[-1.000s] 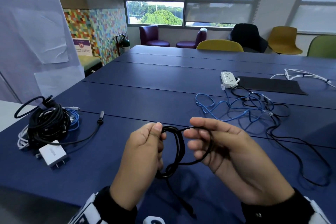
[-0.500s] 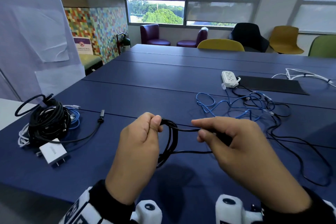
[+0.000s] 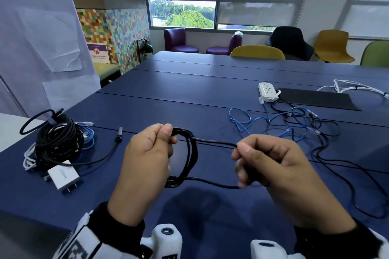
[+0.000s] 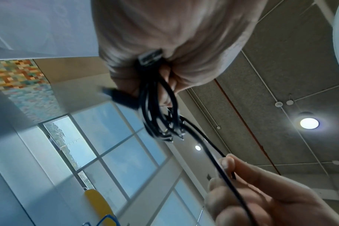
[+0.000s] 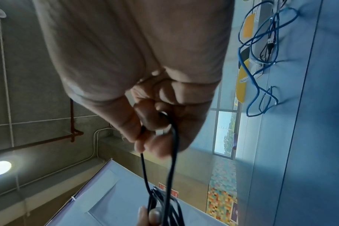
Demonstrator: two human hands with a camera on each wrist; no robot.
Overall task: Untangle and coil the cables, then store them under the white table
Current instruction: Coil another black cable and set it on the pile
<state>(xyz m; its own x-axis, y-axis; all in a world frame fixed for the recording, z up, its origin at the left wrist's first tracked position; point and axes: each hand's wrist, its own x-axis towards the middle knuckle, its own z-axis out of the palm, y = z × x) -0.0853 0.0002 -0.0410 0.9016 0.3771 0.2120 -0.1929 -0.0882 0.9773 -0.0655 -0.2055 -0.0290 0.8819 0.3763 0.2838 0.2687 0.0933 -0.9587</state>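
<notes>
Hands (image 3: 147,153) have drawn black cable (image 3: 212,144) taut.

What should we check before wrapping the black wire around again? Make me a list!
1. Left hand pinches the black coil: ok.
2. Right hand pinches the loose strand: ok.
3. Strand stretched between the hands, no knot: ok.
4. Coil loops lie together: ok.
5. Free end length left: cannot tell.
6. Blue cable untangled from the black ones on the blue table: not ok.
</notes>
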